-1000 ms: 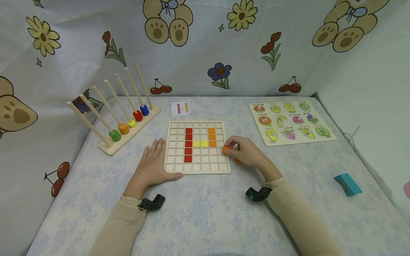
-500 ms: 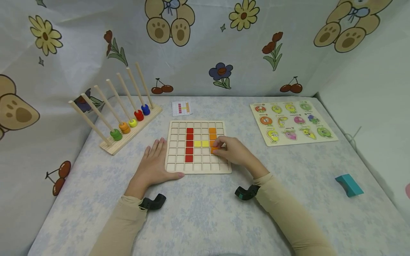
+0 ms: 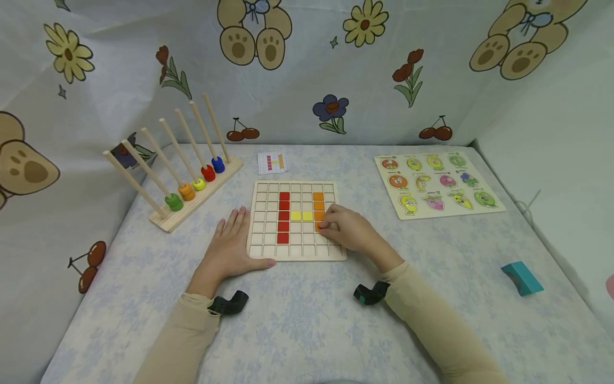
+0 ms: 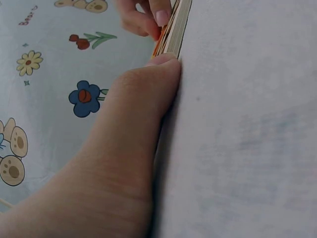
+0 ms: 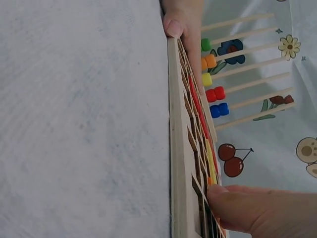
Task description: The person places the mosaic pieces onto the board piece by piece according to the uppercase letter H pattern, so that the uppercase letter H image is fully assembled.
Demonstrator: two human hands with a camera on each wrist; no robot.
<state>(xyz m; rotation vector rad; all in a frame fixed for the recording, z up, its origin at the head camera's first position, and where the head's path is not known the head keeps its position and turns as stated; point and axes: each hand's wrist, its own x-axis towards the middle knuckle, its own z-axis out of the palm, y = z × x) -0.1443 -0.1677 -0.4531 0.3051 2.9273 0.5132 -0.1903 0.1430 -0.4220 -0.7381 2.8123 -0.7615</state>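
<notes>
A wooden grid board (image 3: 297,250) lies on the table with square tiles in its cells. Red tiles (image 3: 283,215) form one column, two yellow tiles (image 3: 301,215) run beside it, and orange tiles (image 3: 318,205) make a column at the right. My right hand (image 3: 350,229) has its thumb and fingertips at the lowest orange tile (image 3: 317,226), which they partly cover. The left hand (image 3: 227,248) lies with fingers extended along the board's left edge, its thumb (image 4: 163,74) against the front edge.
Behind the board lies a small pattern card (image 3: 272,162). A wooden peg stand (image 3: 201,194) with coloured beads is at the left. A fruit puzzle board (image 3: 441,186) lies back right, and a teal block (image 3: 523,278) sits near the right edge.
My right hand has carried an orange tile leftward from the board's right edge to the cell below the other orange tiles, where it now sits lower. The left hand stays put.
</notes>
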